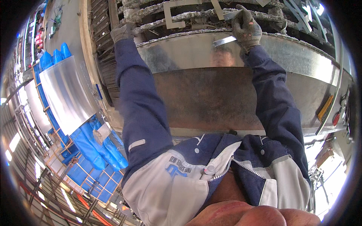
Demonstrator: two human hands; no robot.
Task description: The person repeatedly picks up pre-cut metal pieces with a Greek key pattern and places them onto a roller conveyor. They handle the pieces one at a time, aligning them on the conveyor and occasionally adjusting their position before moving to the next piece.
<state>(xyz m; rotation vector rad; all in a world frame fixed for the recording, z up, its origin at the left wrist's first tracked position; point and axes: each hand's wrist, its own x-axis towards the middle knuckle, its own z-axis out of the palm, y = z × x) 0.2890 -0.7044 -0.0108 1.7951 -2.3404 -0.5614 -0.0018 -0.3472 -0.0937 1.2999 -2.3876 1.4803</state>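
Note:
I lean over a machine with a slatted, slag-crusted cutting bed. My right hand, in a grey glove, is raised over the bed and grips thin flat metal strips that stick out to the left. My left hand, also gloved, rests with curled fingers on the bed's left rim, next to the dark slats. A cut sheet-metal piece with several prongs lies on the bed between my hands. Both arms are in dark blue sleeves.
A shiny curved metal guard and a rusty brown panel form the machine's front against my chest. At the left, a bare metal sheet lies over blue wrapped bundles on a rack. Red and orange controls sit at the right.

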